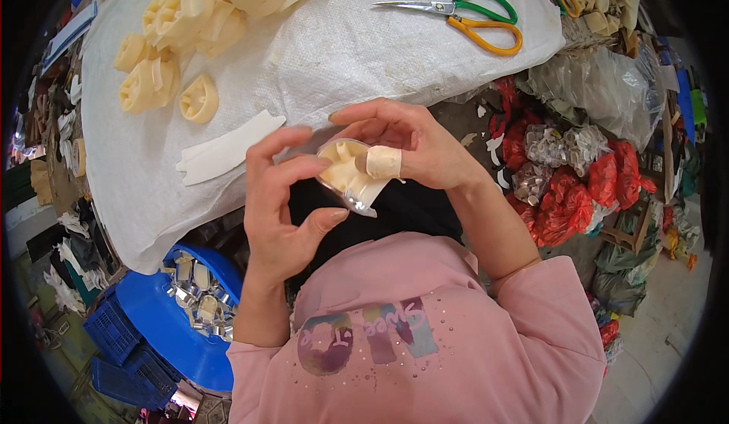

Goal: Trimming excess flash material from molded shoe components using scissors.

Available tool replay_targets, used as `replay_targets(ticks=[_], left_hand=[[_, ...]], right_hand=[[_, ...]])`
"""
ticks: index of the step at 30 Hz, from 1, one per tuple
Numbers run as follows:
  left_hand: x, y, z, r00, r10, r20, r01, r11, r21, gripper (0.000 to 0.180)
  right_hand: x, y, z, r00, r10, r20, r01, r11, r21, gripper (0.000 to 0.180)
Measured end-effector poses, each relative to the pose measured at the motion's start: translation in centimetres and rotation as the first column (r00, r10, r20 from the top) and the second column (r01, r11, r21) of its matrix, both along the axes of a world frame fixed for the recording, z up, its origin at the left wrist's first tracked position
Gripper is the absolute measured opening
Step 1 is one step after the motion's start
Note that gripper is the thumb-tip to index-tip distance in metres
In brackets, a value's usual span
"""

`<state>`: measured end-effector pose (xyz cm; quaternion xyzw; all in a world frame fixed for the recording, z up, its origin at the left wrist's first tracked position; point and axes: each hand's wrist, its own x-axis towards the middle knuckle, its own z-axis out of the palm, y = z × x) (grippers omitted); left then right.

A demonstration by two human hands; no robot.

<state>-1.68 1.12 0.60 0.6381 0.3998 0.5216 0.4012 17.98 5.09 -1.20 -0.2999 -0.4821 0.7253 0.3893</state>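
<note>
Between my hands, over my lap at the table's near edge, is a small cream-coloured moulded piece with a shiny silver rim. My left hand grips it from the left, fingertips at its upper edge and thumb at the lower side. On the other side my right hand curls round it, its tape-wrapped thumb pressing inside. Flat white strips lie on the table beside my left fingers. Farther left sit a single cream ring-shaped piece and a heap of similar cream pieces.
Scissors with green and orange handles lie at the far right of the white woven sheet. A blue tub of silver-rimmed pieces stands lower left, near blue crates. Red plastic bags and clear plastic sheeting crowd the right.
</note>
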Motion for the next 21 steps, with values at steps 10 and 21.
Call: replay_targets(ticks=[10, 21], left_hand=[[-0.3, 1.5, -0.8, 0.968, -0.231, -0.103, 0.211, 0.963, -0.168, 0.026], [-0.5, 2.1, -0.5, 0.985, 0.084, -0.148, -0.093, 0.994, -0.050, 0.022]], right_hand=[[1.4, 1.1, 1.4, 0.958, -0.164, 0.234, 0.118, 0.973, 0.199, 0.037], [16.2, 8.1, -0.1, 0.148, -0.823, 0.549, -0.306, 0.490, 0.816, 0.046]])
